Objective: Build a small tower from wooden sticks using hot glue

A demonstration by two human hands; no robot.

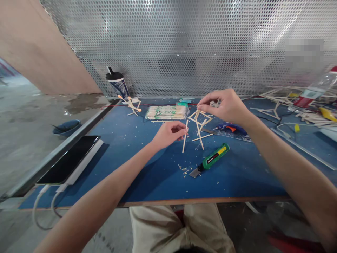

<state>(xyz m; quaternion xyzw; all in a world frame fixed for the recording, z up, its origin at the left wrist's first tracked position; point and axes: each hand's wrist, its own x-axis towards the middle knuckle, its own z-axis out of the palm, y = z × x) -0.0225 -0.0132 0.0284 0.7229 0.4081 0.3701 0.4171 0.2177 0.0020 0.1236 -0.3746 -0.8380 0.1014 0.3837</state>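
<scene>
My left hand [171, 135] pinches a thin wooden stick [184, 138] that stands nearly upright. To its right, my right hand [225, 105] has thumb and forefinger closed on the upper part of a small frame [199, 127] of crossed wooden sticks. The held stick is close beside this frame; whether they touch I cannot tell. Nearer me lies a green utility knife [216, 156], its blade out and pointing left, next to small wood shavings [185, 171]. Behind my left hand is a clear packet of wooden sticks [167, 112].
A second stick model [132, 105] stands near a lidded cup [117, 83] at the back left. A phone [70, 160] with cables lies left. A blue tool with an orange trigger [231, 128], a bottle [310, 93] and piled sticks [308, 116] are right. Perforated metal [171, 45] rises behind.
</scene>
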